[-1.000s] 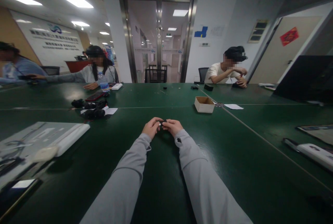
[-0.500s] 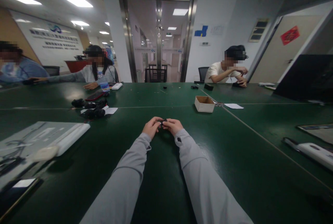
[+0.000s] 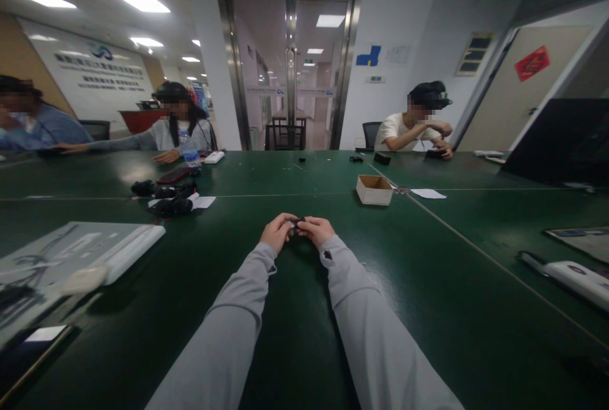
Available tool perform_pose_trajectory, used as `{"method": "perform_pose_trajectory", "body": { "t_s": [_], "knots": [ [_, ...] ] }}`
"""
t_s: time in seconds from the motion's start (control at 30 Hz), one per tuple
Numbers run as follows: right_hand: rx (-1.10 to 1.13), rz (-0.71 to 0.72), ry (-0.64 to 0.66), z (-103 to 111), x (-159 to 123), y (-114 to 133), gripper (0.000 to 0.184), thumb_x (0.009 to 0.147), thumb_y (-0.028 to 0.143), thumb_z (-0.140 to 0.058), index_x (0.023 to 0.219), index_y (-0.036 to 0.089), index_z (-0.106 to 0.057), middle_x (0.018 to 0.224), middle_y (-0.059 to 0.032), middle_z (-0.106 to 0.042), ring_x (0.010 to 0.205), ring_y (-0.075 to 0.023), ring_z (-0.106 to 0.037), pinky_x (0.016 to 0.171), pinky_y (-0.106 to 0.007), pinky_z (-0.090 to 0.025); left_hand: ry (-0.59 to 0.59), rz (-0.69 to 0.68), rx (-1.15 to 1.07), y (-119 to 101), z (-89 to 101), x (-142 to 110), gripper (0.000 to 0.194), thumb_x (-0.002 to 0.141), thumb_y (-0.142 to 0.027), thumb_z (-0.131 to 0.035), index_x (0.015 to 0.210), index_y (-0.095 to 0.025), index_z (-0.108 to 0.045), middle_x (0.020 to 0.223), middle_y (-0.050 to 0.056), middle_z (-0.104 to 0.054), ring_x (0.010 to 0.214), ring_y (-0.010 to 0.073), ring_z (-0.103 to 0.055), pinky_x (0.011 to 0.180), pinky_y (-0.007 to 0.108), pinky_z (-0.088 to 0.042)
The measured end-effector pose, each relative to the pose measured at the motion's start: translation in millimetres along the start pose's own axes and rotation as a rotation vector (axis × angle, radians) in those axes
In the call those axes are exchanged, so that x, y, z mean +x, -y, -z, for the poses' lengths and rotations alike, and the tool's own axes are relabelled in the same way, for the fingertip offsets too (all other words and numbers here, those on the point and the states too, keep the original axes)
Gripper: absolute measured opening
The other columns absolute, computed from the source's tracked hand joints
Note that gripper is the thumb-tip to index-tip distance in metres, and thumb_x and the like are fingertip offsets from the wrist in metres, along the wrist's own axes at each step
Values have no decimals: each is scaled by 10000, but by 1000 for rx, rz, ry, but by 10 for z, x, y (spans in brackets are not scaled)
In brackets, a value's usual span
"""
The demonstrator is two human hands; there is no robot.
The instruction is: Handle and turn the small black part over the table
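Between my fingertips is a small black object, mostly covered by the fingers, so its kind cannot be made out. My left hand is closed on its left side, with a small shiny spot near the thumb. From the right, my right hand pinches the same object with thumb and fingers. Both hands are held close together over the green table, the forearms stretched forward in grey sleeves.
An open cardboard box stands ahead to the right, beside white paper. Black gear lies ahead left, near a water bottle. A grey-white case is at left, a phone nearer. Three people sit across the table.
My hands stay in nearly the same place, still gripping the small black object. The person at the right has shifted head and hands slightly.
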State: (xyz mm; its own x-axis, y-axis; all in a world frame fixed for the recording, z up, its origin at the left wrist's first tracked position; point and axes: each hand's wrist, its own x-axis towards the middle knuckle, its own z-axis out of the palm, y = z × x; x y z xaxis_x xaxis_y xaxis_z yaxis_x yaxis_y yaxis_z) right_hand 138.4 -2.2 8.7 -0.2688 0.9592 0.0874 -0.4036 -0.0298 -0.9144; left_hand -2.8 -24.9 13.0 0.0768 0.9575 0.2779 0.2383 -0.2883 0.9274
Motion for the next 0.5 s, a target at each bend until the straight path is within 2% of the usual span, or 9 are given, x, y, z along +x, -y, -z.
{"method": "perform_pose_trajectory", "body": {
  "t_s": [0.37, 0.5],
  "knots": [
    [29, -1, 3, 16, 35, -41, 232, 477, 163, -804, 622, 76, -646, 543, -41, -602, 496, -98, -571, 474, -148, -490, -16, -1, 13, 27, -13, 1, 301, 791, -320, -385, 964, -173, -582, 507, -36, -489, 411, 70, -422, 431, 180, -347],
    [87, -20, -42, -10, 7, 6, 192, 492, 107, -784, 594, 70, -626, 543, -49, -600, 497, -110, -577, 477, -157, -497, -62, -36, -20, -19, 0, -12, 306, 746, -349, -492, 980, -171, -575, 718, 10, -561, 504, 71, -475, 470, 183, -386]
  ]
}}
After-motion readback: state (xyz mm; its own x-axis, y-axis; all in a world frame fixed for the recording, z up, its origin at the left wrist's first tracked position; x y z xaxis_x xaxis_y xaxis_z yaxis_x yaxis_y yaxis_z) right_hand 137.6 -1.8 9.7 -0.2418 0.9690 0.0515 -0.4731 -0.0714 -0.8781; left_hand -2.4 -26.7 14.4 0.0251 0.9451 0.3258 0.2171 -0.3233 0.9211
